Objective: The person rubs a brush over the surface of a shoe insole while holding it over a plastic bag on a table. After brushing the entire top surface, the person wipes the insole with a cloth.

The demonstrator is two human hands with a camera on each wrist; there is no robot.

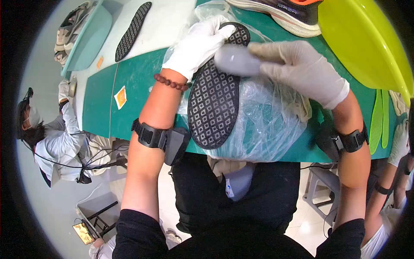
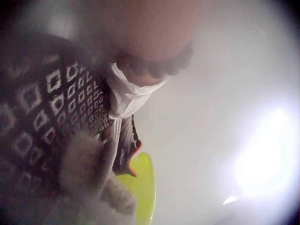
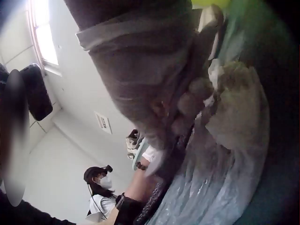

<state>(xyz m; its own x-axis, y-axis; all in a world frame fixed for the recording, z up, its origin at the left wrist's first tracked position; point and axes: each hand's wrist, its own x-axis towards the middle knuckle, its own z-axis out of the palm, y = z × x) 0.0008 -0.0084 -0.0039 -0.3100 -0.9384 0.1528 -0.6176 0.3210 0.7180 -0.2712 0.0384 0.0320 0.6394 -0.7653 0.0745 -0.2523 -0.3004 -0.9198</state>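
A black insole [image 1: 213, 103] with rows of pale diamonds lies lengthwise over crumpled clear plastic [image 1: 269, 121]. My white-gloved left hand [image 1: 198, 45] grips it near its narrower far end. In my gloved right hand [image 1: 304, 69] is a smooth, pale grey oval object [image 1: 236, 60], pinched between thumb and fingers and blurred. It overlaps the middle of the insole in the head view; its underside is hidden. In the left wrist view the diamond pattern [image 2: 56, 101] fills the left side. From the right wrist, the gloved hand [image 3: 145, 79] appears above the plastic [image 3: 201, 187].
A running shoe [image 1: 284, 15] and a lime-green basin [image 1: 366, 39] stand at the far right. Green insoles [image 1: 378, 118] lie at the table's right. Another black insole [image 1: 133, 32] and a pale blue tub [image 1: 90, 39] of shoes are far left. Other people sit on both sides.
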